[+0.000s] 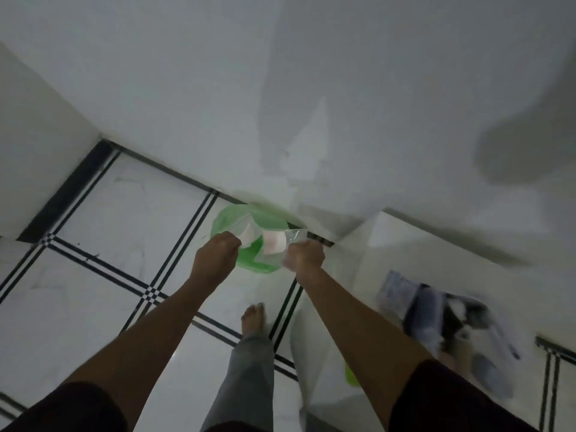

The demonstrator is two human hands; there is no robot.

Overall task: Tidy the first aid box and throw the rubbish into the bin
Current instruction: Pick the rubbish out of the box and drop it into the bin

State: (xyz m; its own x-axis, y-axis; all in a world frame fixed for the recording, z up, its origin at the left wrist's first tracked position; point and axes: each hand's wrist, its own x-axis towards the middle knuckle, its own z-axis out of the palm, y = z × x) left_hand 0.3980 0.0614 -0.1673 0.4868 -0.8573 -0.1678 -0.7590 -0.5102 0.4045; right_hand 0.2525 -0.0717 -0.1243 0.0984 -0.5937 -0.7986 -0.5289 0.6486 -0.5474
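A green bin [229, 219] stands on the tiled floor against the white wall. Directly above it, my left hand [215, 257] and my right hand [304, 255] each grip one side of a clear plastic wrapper [269, 241] with pale pink-white material inside. The wrapper stretches between both fists over the bin's mouth. The first aid box is not clearly visible.
A white low surface [436, 254] at the right carries a blurred heap of blue, dark and white items [452, 316]. A small green object [351, 377] peeks out below it. My bare foot [254, 318] stands on the white floor with black tile lines [149, 291].
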